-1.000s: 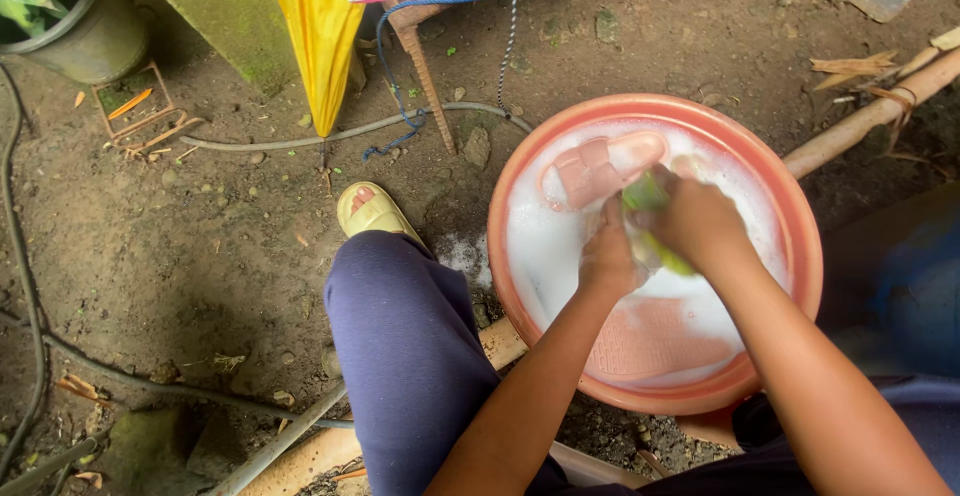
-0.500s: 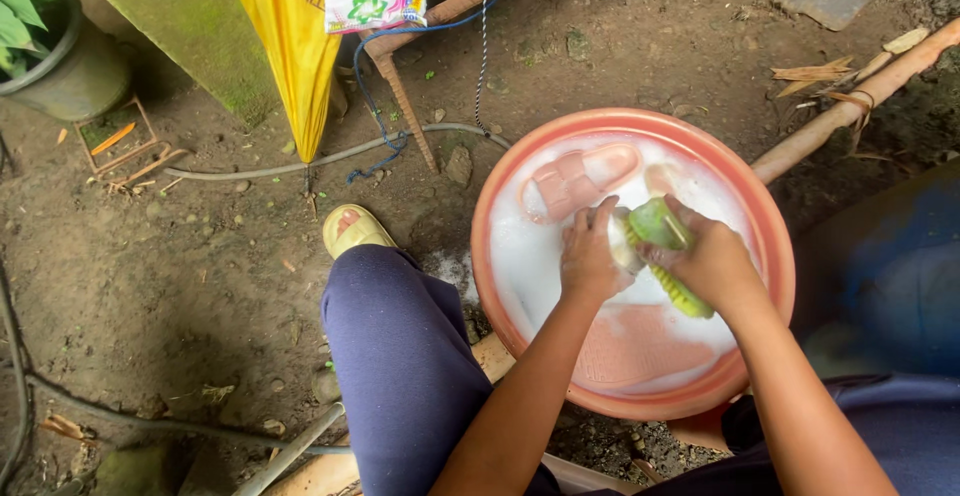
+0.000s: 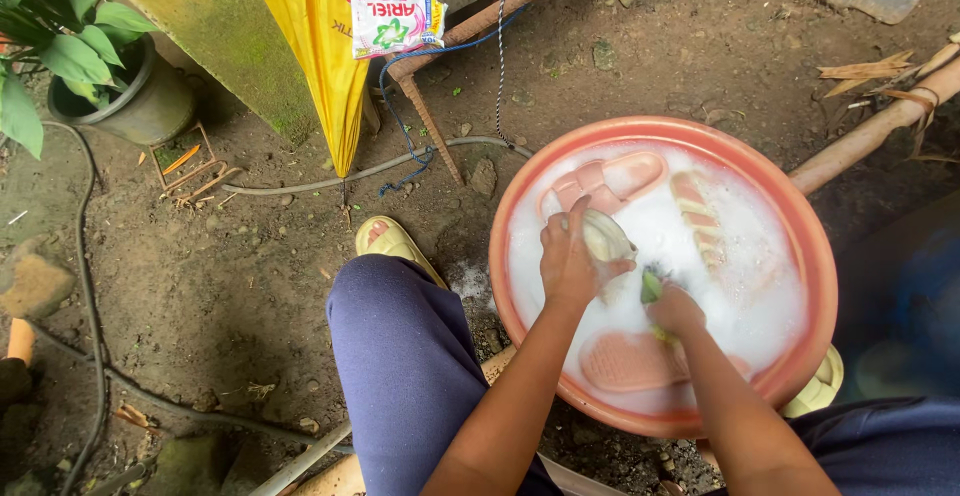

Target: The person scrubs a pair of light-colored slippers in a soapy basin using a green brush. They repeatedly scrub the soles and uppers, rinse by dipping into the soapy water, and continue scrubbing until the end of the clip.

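Two wet hands, left hand and right hand, over round foamy basin.

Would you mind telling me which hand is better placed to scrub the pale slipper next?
The right hand, probably: it holds the green brush just beside the pale slipper, which the left hand grips over the soapy basin.

- My left hand holds a pale sandal that looks like smooth, wet rubber.
- My right hand grips a green plastic brush.
- The basin is glossy orange plastic, full of white foamy water.
- The pink sandals look like soft matt rubber.
- The ground is rough, damp earth.
- My trousers are matt blue cloth.
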